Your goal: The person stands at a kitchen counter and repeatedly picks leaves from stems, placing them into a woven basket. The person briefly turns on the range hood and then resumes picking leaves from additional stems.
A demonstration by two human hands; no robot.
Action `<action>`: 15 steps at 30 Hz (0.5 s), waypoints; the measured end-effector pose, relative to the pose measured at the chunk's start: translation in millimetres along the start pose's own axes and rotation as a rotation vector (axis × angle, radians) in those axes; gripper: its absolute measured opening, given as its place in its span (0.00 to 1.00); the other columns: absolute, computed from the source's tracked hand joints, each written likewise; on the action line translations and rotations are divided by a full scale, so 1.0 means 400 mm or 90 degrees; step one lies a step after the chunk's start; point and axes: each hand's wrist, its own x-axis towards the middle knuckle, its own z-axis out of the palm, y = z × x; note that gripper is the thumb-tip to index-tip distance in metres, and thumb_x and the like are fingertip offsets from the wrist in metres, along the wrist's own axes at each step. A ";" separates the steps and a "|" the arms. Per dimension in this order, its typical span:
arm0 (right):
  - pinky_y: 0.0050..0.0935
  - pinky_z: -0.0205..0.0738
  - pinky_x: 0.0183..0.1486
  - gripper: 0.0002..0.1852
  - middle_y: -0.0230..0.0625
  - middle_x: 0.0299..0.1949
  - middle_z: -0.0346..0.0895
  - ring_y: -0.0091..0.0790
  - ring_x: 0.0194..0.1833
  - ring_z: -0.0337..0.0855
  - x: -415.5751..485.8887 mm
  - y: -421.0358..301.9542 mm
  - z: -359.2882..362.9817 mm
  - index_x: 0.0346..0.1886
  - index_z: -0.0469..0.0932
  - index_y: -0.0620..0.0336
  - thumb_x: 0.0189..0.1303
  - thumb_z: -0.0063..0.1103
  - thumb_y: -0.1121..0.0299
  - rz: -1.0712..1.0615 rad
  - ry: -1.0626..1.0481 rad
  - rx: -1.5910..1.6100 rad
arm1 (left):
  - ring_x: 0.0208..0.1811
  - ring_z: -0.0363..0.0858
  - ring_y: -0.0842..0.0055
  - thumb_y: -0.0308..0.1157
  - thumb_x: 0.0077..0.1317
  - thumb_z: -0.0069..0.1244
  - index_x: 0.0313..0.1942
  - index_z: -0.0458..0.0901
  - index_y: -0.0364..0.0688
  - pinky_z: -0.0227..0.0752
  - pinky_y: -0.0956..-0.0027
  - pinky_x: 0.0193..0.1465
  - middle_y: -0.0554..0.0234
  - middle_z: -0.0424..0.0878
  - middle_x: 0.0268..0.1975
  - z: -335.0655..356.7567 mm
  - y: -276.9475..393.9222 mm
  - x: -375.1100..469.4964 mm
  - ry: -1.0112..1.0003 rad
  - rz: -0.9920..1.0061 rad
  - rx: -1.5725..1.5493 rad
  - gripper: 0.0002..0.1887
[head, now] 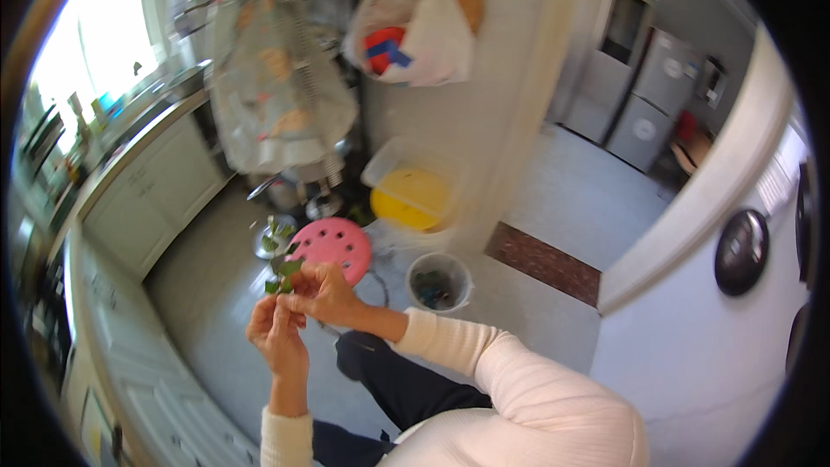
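A thin leafy green sprig rises from between my hands, its leaves pointing away from me. My left hand pinches the lower end of it between thumb and fingers. Close beside and touching the left, my right hand has its thumb and fingertips on the sprig near the lower leaves. The fingers cover part of the stem. Below and beyond the hands stands a round pink stool with holes in its seat. A shiny metal bowl shows behind the sprig, partly hidden by leaves.
A white bucket with dark contents stands on the floor to the right. Behind it are a yellow basin and a clear plastic bin. White cabinets run along the left. A patterned apron and a white bag hang ahead.
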 end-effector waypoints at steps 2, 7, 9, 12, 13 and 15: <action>0.20 0.73 0.32 0.05 0.28 0.28 0.80 0.16 0.29 0.77 0.006 0.016 -0.053 0.34 0.79 0.66 0.54 0.64 0.79 0.026 0.068 0.011 | 0.23 0.75 0.82 0.23 0.64 0.52 0.39 0.78 0.33 0.68 0.80 0.25 0.61 0.82 0.30 0.028 -0.072 0.032 -0.020 -0.044 -0.038 0.04; 0.19 0.73 0.32 0.05 0.27 0.27 0.79 0.16 0.29 0.76 -0.007 0.041 -0.180 0.34 0.80 0.66 0.54 0.63 0.79 0.019 0.195 -0.111 | 0.23 0.76 0.82 0.25 0.65 0.52 0.38 0.79 0.33 0.67 0.82 0.25 0.61 0.82 0.30 0.088 -0.221 0.076 -0.093 -0.131 -0.100 0.05; 0.19 0.73 0.33 0.04 0.27 0.28 0.79 0.16 0.30 0.76 -0.011 0.056 -0.220 0.34 0.80 0.66 0.55 0.63 0.78 0.015 0.227 -0.098 | 0.23 0.75 0.83 0.25 0.65 0.52 0.38 0.79 0.33 0.67 0.82 0.24 0.61 0.81 0.30 0.106 -0.266 0.079 -0.116 -0.164 -0.114 0.05; 0.20 0.74 0.34 0.03 0.27 0.27 0.79 0.16 0.31 0.77 -0.010 0.081 -0.267 0.34 0.79 0.65 0.56 0.62 0.77 0.011 0.252 -0.067 | 0.23 0.75 0.83 0.25 0.65 0.52 0.38 0.79 0.33 0.66 0.82 0.24 0.63 0.81 0.30 0.121 -0.319 0.089 -0.134 -0.182 -0.105 0.04; 0.19 0.74 0.33 0.03 0.27 0.27 0.79 0.16 0.30 0.76 -0.010 0.087 -0.279 0.33 0.80 0.66 0.55 0.62 0.77 0.022 0.256 -0.086 | 0.23 0.75 0.83 0.25 0.65 0.52 0.38 0.79 0.33 0.66 0.82 0.24 0.64 0.81 0.29 0.124 -0.333 0.093 -0.138 -0.182 -0.108 0.04; 0.19 0.73 0.31 0.02 0.27 0.26 0.79 0.16 0.28 0.76 -0.004 0.094 -0.299 0.31 0.81 0.66 0.54 0.62 0.78 0.053 0.265 -0.118 | 0.22 0.74 0.85 0.26 0.66 0.51 0.38 0.79 0.34 0.65 0.83 0.24 0.64 0.81 0.27 0.126 -0.352 0.103 -0.127 -0.184 -0.070 0.05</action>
